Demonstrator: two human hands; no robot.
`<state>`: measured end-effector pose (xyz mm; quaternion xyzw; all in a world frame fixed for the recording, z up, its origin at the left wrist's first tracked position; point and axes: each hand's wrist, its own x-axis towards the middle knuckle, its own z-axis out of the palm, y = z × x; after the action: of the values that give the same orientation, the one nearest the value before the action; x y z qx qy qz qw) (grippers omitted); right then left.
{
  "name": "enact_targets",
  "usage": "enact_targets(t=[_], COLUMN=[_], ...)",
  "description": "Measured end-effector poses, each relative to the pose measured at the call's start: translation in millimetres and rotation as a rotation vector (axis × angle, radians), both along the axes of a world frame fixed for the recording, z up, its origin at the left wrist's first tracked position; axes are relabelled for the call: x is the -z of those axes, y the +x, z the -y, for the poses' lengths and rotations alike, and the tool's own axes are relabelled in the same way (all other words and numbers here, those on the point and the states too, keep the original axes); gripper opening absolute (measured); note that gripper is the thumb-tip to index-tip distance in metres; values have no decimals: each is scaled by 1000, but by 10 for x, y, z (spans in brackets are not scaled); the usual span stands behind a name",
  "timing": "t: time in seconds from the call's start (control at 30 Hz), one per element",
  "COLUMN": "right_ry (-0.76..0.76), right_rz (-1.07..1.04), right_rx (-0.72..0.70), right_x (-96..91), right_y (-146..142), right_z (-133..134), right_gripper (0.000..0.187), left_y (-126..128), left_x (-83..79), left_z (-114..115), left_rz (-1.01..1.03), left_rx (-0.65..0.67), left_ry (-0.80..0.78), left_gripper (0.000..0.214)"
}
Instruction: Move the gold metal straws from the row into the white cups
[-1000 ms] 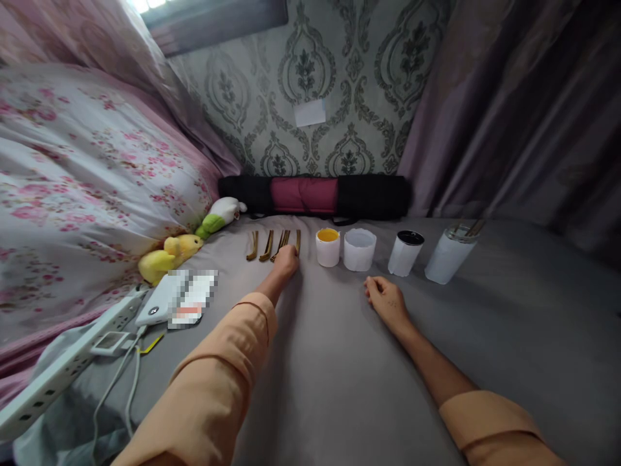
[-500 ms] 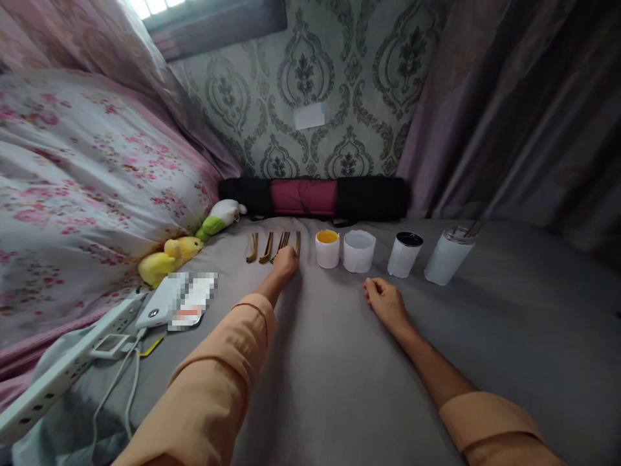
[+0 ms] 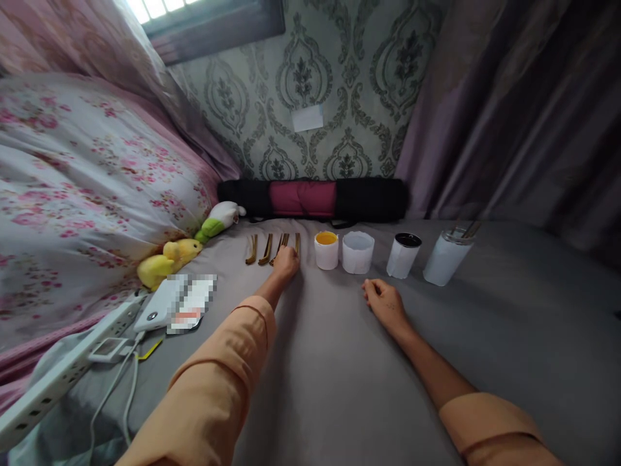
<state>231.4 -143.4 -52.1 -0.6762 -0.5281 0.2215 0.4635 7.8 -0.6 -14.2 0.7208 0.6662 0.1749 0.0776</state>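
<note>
Several slender gold-coloured pieces (image 3: pixel 266 249), their near ends bent, lie in a row on the grey sheet (image 3: pixel 320 362); their exact kind is too small to make out. My left hand (image 3: pixel 286 260) is closed at the near end of the third bunch, its fingertips partly hidden behind the knuckles. One more gold piece (image 3: pixel 297 243) shows just past that hand. My right hand (image 3: pixel 384 301) rests on the sheet with curled fingers and nothing visible in them. Nearest to it are a white translucent tub (image 3: pixel 358 255) and a white-wrapped can (image 3: pixel 402 259) with a dark inside.
A white cup (image 3: pixel 326 255) with yellow inside stands left of the tub. At right is a white-wrapped jar (image 3: pixel 445 262) holding thin sticks. Behind lies a black and maroon roll (image 3: pixel 303 199). Plush toys (image 3: pixel 169 259), a power bank (image 3: pixel 162 304) and a power strip (image 3: pixel 72 369) are at left.
Both hands keep almost the same place and pose. The whole view has shifted very slightly.
</note>
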Motion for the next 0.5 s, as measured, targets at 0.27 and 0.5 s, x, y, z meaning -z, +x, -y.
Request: enact_targets(t=[0.27, 0.5], right_ry=[1, 14], right_rz=[2, 4], right_rx=[-3, -10], right_x=[0, 4], right_y=[10, 9], right_z=[2, 1], right_gripper=[36, 37], left_y=[27, 19], left_x=[-2, 33], left_z=[-21, -39], left_rz=[59, 133], left_rx=[-9, -29], left_ry=[-11, -29], left_gripper=[22, 20])
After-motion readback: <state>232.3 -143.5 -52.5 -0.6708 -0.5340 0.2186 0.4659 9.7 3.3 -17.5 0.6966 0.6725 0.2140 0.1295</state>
